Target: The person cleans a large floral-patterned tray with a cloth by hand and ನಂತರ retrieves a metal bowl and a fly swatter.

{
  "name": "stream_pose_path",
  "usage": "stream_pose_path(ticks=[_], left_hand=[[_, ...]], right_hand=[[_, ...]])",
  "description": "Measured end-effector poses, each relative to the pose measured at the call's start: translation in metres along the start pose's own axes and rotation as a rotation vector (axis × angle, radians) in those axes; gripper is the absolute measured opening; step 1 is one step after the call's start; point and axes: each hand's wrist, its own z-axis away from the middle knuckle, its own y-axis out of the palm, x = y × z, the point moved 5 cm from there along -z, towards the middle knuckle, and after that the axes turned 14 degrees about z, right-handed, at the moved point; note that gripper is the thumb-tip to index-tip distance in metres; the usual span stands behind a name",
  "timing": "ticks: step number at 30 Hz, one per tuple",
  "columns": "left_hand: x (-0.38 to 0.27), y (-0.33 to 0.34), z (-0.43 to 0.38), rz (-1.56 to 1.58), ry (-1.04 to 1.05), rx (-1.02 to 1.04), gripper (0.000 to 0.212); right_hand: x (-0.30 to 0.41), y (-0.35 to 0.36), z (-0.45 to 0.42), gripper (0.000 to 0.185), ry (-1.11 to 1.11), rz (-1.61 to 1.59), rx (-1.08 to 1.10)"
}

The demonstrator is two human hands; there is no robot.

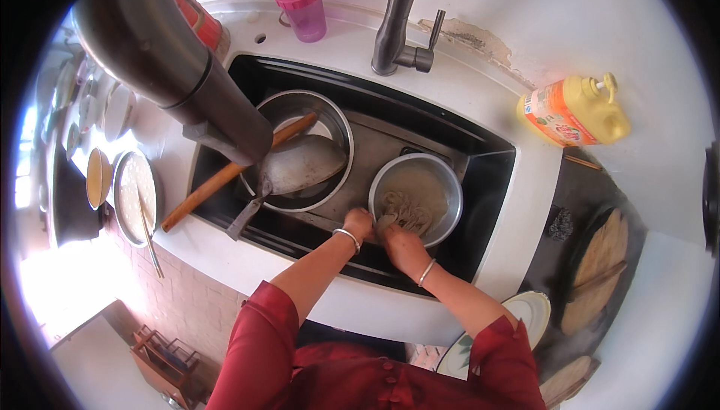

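My left hand (359, 223) rests at the left rim of a round metal basin (457, 207) in the sink; its fingers are partly hidden, so its hold is unclear. Inside the basin, cloudy water surrounds a wet, greyish, stringy cloth or mop-like bundle (410, 213). My right hand (402, 244) reaches over the near rim, with its fingers closed on part of this bundle. Left of the basin sits a larger metal pan (344, 123). A metal scoop (306, 165) and a wooden rod (211, 188) lie across it.
The sink's white counter (534, 207) surrounds both vessels. Behind stand a dark faucet (388, 44) and a pink lidded cup (306, 10). A yellow pump bottle (568, 112) is at right, near round wooden lids (596, 275). A bowl with chopsticks (132, 196) stands left.
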Motion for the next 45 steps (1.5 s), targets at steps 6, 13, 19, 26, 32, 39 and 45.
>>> stream_pose_path(ticks=[6,13,19,26,32,39,45], left_hand=[[-0.002,0.000,0.015,0.568,-0.219,0.188,0.019],[-0.050,0.010,0.057,0.511,-0.263,0.166,0.018],[-0.055,0.017,0.057,0.334,-0.128,0.058,0.022],[-0.046,0.003,0.047,0.297,-0.117,0.036,0.027],[-0.061,0.006,0.065,0.207,-0.111,-0.076,0.025],[-0.080,-0.008,0.073,-0.263,0.458,-0.381,0.048],[-0.118,0.024,0.126,-0.108,0.897,-0.166,0.045]], right_hand=[[-0.016,0.009,-0.036,0.011,0.186,-0.243,-0.264],[-0.049,0.009,-0.083,0.013,0.606,-0.727,-0.308],[-0.092,-0.014,-0.110,0.008,0.801,-1.283,-0.584],[-0.141,-0.013,-0.049,0.007,1.060,-1.303,-0.739],[-0.124,0.011,0.008,0.018,0.990,-0.489,0.045],[-0.120,0.026,-0.014,0.034,1.064,-0.245,-0.559],[-0.109,0.061,-0.027,0.033,1.010,-0.573,-0.372]])
